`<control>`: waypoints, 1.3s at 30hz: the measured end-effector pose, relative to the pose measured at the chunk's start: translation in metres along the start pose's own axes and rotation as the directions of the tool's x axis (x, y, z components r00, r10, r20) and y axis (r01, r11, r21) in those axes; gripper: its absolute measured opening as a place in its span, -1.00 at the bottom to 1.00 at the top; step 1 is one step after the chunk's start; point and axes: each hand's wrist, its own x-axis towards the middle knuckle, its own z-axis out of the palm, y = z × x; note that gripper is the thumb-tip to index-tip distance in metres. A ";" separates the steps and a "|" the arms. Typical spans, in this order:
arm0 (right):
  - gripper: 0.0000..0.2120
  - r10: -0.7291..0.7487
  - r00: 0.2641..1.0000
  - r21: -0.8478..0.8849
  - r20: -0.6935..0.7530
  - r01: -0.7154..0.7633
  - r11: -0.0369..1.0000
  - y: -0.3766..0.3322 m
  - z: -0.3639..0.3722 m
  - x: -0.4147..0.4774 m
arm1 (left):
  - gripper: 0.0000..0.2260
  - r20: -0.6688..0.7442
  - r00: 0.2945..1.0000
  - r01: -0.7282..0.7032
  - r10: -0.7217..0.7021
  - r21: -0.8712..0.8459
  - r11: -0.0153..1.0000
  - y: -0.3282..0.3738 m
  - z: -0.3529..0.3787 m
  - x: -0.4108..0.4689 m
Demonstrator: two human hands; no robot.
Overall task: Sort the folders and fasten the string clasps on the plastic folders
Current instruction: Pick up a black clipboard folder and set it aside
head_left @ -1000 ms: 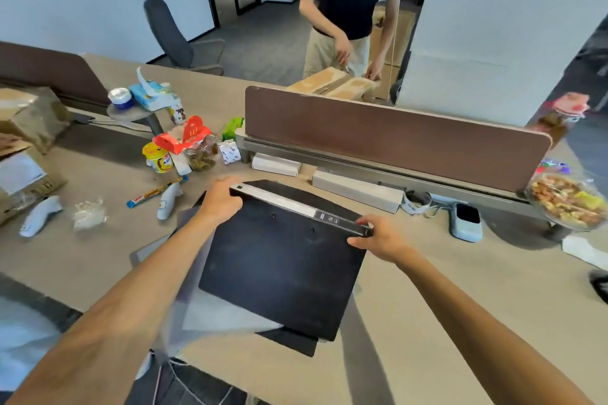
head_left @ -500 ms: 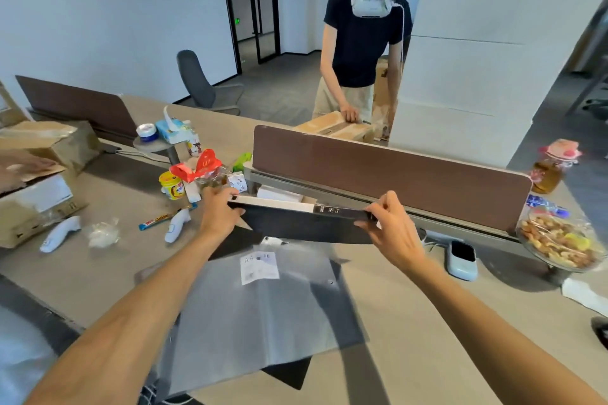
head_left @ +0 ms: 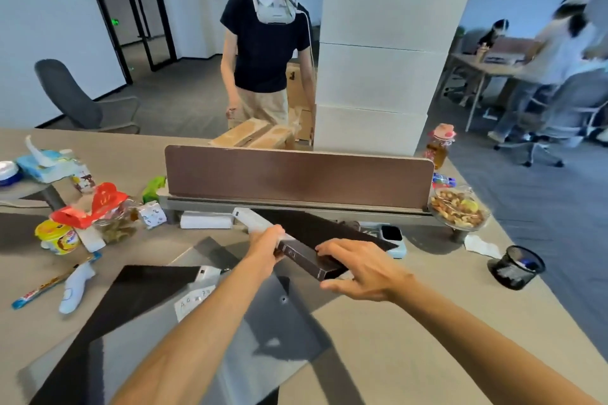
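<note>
Black folder (head_left: 316,242) in both hands' grip

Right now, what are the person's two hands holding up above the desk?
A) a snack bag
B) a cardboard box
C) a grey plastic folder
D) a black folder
D: the left hand and the right hand both grip the black folder, lifted off the desk over the grey plastic folder lying flat.
</note>
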 end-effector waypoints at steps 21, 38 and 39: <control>-0.59 0.958 0.248 0.874 0.143 -0.487 -0.004 0.078 0.074 -0.098 | -0.72 0.569 0.822 -0.242 -0.012 0.369 0.897 -0.073 0.067 0.021; -0.62 0.886 0.291 0.575 0.361 -0.817 0.034 0.188 0.162 -0.180 | -0.47 0.099 0.991 -0.063 -0.088 0.937 0.344 -0.238 0.119 0.019; -0.61 0.889 0.304 0.534 0.344 -0.842 0.082 0.188 0.162 -0.174 | -0.50 0.121 0.990 -0.088 -0.076 0.934 0.347 -0.236 0.111 0.020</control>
